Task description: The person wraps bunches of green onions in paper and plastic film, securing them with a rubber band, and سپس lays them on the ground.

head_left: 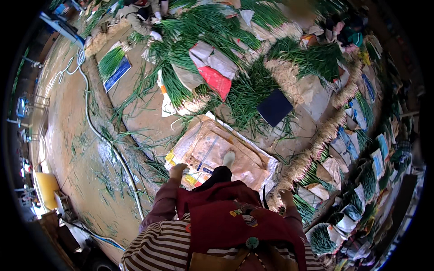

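Note:
My left hand [177, 171] is held low at the left side of a stack of flattened paper sacks [246, 156]. Its fingers look loosely apart, and nothing shows in them. On the other side, my right hand [286, 198] hangs beside a long row of green onions [296, 170], near their pale roots. It also seems to hold nothing, though its fingers are small in the picture. One foot in a pale boot [229, 158] stands on the sacks. My dark red apron [244, 207] and striped clothing fill the lower middle.
Ahead lie heaps of green onions [212, 27], a red and white sack [211, 67] and a dark square mat [275, 107]. A pale hose [88, 113] runs along the wet floor at left, near a yellow container [46, 187]. Other people work at the far edge.

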Available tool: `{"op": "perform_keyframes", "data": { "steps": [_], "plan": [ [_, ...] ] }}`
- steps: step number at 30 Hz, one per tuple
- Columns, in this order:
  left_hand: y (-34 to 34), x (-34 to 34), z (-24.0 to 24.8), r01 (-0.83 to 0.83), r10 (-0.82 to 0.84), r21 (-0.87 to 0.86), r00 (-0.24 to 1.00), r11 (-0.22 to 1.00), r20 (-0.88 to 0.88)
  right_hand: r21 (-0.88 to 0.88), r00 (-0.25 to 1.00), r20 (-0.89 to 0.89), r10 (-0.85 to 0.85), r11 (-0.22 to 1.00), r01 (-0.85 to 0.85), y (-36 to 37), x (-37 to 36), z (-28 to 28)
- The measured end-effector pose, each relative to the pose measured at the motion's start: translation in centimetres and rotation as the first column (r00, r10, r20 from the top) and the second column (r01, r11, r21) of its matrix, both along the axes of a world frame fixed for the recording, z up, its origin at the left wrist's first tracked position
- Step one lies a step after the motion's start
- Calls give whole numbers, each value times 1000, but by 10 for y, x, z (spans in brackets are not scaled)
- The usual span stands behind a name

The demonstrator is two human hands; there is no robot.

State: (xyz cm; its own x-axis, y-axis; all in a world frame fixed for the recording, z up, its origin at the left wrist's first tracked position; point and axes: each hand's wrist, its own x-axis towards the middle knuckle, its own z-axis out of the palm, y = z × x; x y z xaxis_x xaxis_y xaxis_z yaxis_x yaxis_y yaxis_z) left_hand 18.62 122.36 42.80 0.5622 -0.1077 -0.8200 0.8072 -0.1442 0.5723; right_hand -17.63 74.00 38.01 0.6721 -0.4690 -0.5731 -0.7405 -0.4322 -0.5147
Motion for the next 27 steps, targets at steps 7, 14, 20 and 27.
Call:
{"op": "perform_keyframes", "data": {
  "steps": [7, 14, 20, 27],
  "plan": [
    [-68, 90, 73, -72, 79, -54, 986, 996, 143, 65, 993, -115, 43, 997, -35, -33, 126, 69],
    [-2, 35, -83, 139, -237, 289, 910, 947, 339, -68, 914, -173, 367, 921, -383, -108, 147, 38],
    [7, 43, -121, 274, -655, 688, 652, 672, 381, 24, 868, -402, 291, 951, -307, -182, 240, -3],
    [-97, 64, -60, 101, -334, 491, 846, 866, 416, 172, 965, -201, 172, 975, -138, -260, 423, 28]
  ]
}}
